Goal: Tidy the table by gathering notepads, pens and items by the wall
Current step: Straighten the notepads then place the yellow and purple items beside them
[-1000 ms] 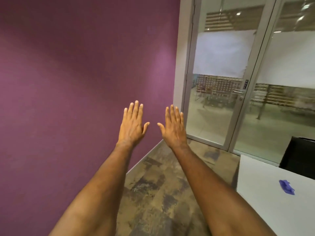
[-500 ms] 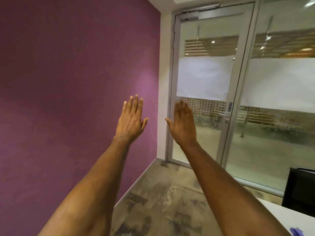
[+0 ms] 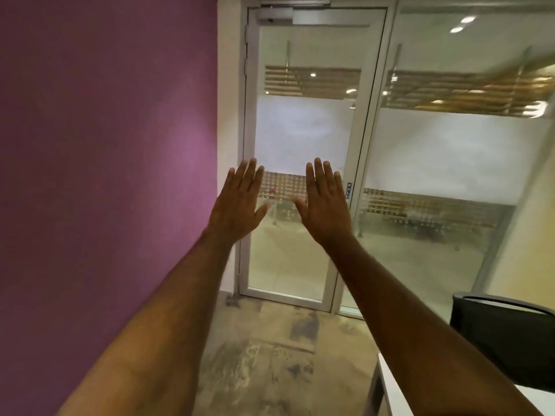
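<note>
Both arms stretch out in front of me at chest height. My left hand [image 3: 238,202] is raised with its back toward me, fingers straight and spread, holding nothing. My right hand [image 3: 326,202] is beside it in the same pose, also holding nothing. A small gap separates the two thumbs. Only a corner of the white table [image 3: 390,385] shows at the lower right. No notepad, pen or other table item is in view.
A purple wall [image 3: 105,175] fills the left side. Straight ahead stands a glass door [image 3: 300,145] with a frosted band, next to a glass partition [image 3: 450,175]. A black chair [image 3: 504,334] stands behind the table corner. Mottled brown floor [image 3: 270,355] lies below my arms.
The view has tilted up and turned right, from the wall toward the glass door. The purple item on the table has left the frame. Both hands stay raised and open.
</note>
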